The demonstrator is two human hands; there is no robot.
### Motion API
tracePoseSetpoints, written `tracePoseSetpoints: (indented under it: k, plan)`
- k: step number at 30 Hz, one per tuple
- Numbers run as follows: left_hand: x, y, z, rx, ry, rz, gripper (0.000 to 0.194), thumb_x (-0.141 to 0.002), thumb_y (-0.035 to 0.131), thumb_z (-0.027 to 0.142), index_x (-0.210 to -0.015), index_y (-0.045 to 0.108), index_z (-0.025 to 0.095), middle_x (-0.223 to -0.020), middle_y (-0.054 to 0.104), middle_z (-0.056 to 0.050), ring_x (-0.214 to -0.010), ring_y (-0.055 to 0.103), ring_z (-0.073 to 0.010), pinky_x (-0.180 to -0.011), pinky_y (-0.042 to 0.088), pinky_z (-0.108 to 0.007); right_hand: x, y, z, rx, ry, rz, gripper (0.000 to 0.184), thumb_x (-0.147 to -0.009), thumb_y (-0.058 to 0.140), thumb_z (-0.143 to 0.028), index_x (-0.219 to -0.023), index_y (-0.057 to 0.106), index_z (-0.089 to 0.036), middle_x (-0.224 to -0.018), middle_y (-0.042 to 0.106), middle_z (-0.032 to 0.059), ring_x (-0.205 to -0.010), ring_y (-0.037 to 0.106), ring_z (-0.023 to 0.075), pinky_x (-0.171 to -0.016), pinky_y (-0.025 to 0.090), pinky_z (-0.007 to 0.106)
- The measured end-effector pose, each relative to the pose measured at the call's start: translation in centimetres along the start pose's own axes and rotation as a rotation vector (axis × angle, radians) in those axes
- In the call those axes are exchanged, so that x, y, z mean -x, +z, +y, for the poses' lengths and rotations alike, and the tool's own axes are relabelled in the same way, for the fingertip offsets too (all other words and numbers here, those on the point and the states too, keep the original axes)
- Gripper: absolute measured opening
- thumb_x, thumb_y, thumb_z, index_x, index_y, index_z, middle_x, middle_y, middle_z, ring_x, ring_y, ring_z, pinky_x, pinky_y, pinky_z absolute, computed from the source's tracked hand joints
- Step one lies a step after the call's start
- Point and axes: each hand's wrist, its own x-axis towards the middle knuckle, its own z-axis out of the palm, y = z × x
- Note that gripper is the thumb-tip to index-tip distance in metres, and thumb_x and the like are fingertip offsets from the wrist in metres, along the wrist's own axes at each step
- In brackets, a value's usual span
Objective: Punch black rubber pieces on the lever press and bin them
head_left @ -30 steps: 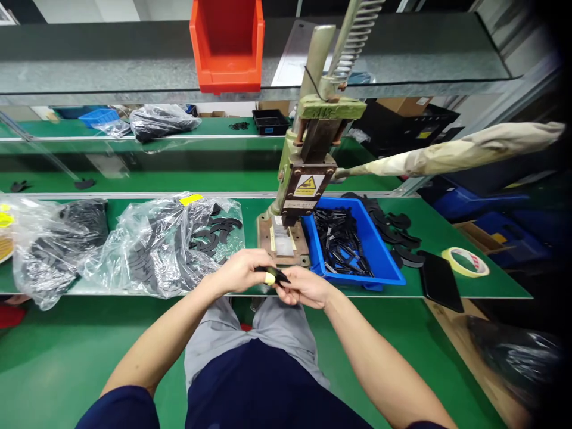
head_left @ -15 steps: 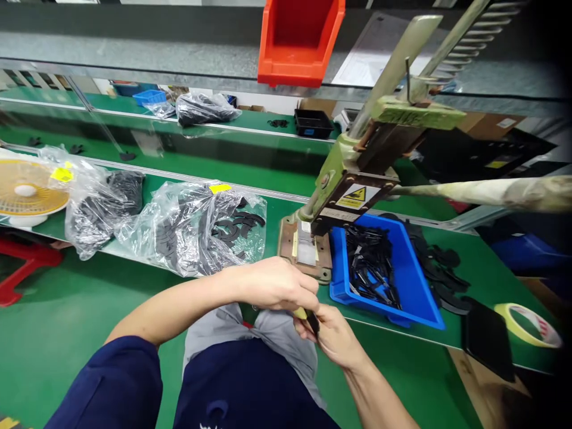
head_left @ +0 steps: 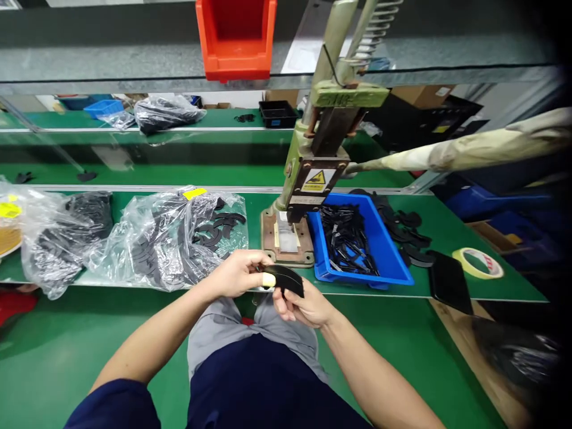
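Observation:
Between my two hands is a curved black plastic part (head_left: 286, 279), held just in front of the bench edge. My left hand (head_left: 239, 274) pinches its left end, the thumb on top and wrapped in something yellow. My right hand (head_left: 306, 305) grips its right end from below, with the thumb against the near side. Right behind the part stands a green hand press (head_left: 306, 158), its base plate (head_left: 269, 238) on the bench and a pale block (head_left: 288, 238) under the ram.
A blue bin (head_left: 393, 262) of small black parts stands right of the press. Clear bags (head_left: 134, 238) of curved black pieces lie left. Farther right are loose black pieces (head_left: 413, 238), a black tray (head_left: 449, 283) and a tape roll (head_left: 478, 263). The press lever (head_left: 460, 149) reaches right.
The black part has come up and turned so its broad face shows. My left hand has drawn back left from over my right hand. The view has shifted to the right.

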Motion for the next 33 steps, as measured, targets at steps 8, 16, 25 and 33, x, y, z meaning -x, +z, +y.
tracePoseSetpoints:
  k: [8, 16, 25, 33]
  plan:
    - [1.7, 0.1, -1.6, -0.617, 0.412, 0.251, 0.016, -0.096, 0.052, 0.016, -0.098, 0.068, 0.018, -0.09, 0.069, -0.007, -0.083, 0.065, -0.0151, -0.072, 0.052, -0.025, -0.6, -1.9, 0.1, 0.225, -0.223, 0.299, 0.038, -0.089, 0.061, -0.049, -0.116, 0.068, -0.023, -0.103, 0.069, 0.0089, -0.085, 0.063, 0.0167, -0.073, 0.053, 0.031]
    - [2.5, 0.1, -2.9, -0.791, 0.705, 0.338, 0.02, -0.096, 0.051, 0.013, -0.109, 0.064, 0.02, -0.095, 0.07, -0.009, -0.096, 0.068, -0.0193, -0.08, 0.058, -0.031, -0.8, -1.2, -0.9, 0.47, -0.449, 0.35, 0.017, -0.085, 0.066, -0.033, -0.096, 0.077, -0.026, -0.095, 0.072, 0.0077, -0.09, 0.064, 0.0206, -0.085, 0.053, 0.04]
    - [1.5, -1.3, -5.0, -0.713, 0.419, 0.449, 0.017, -0.094, 0.053, 0.015, -0.101, 0.068, 0.019, -0.095, 0.073, -0.008, -0.089, 0.069, -0.0165, -0.079, 0.056, -0.028, -1.8, -1.7, 0.7, 0.599, -0.406, 0.461, 0.028, -0.088, 0.065, -0.031, -0.114, 0.07, -0.026, -0.099, 0.072, 0.0074, -0.086, 0.068, 0.0187, -0.077, 0.057, 0.033]
    - [-5.2, -15.2, -11.1, -0.268, -0.37, 0.909, 0.01, -0.081, 0.068, 0.023, -0.086, 0.07, 0.014, -0.071, 0.068, -0.003, -0.065, 0.064, -0.0164, -0.067, 0.051, -0.028, -2.0, -2.2, 6.1, 0.841, -0.48, 0.277, 0.019, -0.086, 0.065, -0.024, -0.102, 0.074, -0.028, -0.089, 0.077, 0.0058, -0.08, 0.073, 0.0232, -0.075, 0.062, 0.036]
